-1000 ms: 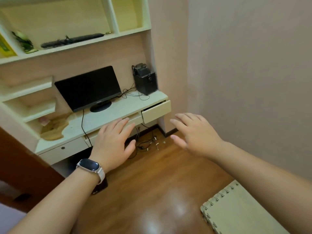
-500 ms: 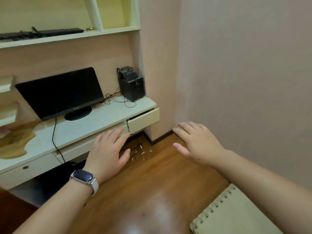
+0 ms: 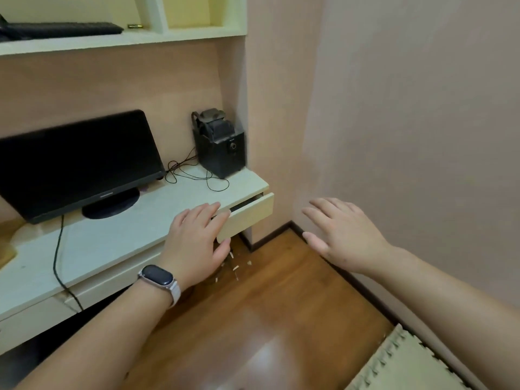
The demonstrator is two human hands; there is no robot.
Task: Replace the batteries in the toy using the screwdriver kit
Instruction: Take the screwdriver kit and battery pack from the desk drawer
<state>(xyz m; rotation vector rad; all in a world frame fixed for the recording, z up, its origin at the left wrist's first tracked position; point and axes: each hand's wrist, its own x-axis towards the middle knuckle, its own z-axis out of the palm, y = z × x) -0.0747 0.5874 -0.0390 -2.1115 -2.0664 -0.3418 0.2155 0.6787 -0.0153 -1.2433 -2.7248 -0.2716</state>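
**Both hands spread, left at drawer**

My left hand (image 3: 197, 243), fingers straight, empty, is at the left end of the cream, slightly pulled-out desk drawer (image 3: 250, 218); contact unclear. My right hand (image 3: 346, 235), flat, empty, hovers apart by the pink wall (image 3: 422, 136). Toy, screwdriver kit: cannot tell where.

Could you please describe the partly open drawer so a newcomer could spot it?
Start at the pale desk with the black monitor and follow its top to the right end. The drawer sits under that end; unlike the drawer front further left, it stands pulled out, showing a dark gap.
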